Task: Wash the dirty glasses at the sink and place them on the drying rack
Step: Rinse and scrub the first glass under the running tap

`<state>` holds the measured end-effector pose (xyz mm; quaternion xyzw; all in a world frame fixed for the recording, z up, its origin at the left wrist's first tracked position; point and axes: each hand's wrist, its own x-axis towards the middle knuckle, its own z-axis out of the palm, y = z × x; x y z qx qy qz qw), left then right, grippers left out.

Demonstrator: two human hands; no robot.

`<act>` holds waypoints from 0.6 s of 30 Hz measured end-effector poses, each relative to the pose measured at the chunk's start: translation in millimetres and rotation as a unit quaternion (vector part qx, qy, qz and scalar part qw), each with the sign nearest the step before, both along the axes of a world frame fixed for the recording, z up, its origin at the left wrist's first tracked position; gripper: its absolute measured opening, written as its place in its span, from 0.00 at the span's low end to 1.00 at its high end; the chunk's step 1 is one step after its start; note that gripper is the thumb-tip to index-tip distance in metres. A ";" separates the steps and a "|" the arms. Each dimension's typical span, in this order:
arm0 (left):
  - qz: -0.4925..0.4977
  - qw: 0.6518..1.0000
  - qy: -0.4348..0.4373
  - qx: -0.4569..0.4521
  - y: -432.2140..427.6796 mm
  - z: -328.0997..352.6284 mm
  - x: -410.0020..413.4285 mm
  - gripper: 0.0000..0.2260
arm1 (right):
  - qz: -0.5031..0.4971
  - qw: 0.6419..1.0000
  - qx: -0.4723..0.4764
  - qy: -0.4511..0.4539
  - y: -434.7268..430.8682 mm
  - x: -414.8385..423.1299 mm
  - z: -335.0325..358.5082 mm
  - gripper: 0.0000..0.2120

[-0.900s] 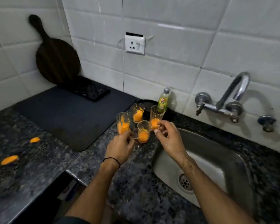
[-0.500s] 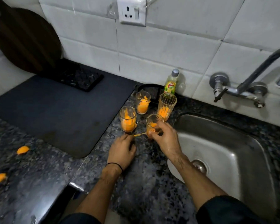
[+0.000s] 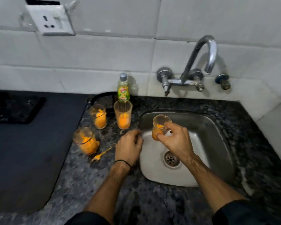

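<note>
My right hand (image 3: 175, 140) grips a small glass (image 3: 159, 125) smeared with orange pulp and holds it over the steel sink (image 3: 217, 143). My left hand (image 3: 130, 145) rests on the counter at the sink's left rim, fingers loosely curled, holding nothing that I can see. Three more glasses with orange residue stand on the dark granite counter: a near one (image 3: 86, 142), a far left one (image 3: 99, 116) and a taller ribbed one (image 3: 122, 116). An orange-smeared spoon (image 3: 101, 154) lies beside the near glass.
A curved tap (image 3: 201, 62) is mounted on the tiled wall above the sink. A dish-soap bottle (image 3: 123, 90) stands behind the glasses. A dark drying mat (image 3: 31, 143) covers the counter on the left. A wall socket (image 3: 50, 20) sits at upper left.
My right hand has lifted one glass from the group and carried it right, over the sink. The spoon now lies on the counter, and my left hand has moved to the sink rim.
</note>
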<state>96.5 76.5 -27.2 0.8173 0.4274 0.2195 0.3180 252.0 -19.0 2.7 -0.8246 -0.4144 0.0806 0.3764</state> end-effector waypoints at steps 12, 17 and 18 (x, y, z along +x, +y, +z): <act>-0.010 0.999 0.036 0.028 61.2 92.5 190.9 0.22 | -0.026 0.998 -0.007 -0.049 -12.9 103.4 46.1 0.14; 0.035 0.994 0.072 0.075 64.4 94.6 207.7 0.21 | 0.006 0.999 0.001 -0.033 -19.7 129.7 52.9 0.13; 0.046 0.996 0.046 0.063 64.5 91.3 206.2 0.22 | 0.009 1.000 0.001 -0.029 -20.7 133.1 52.9 0.13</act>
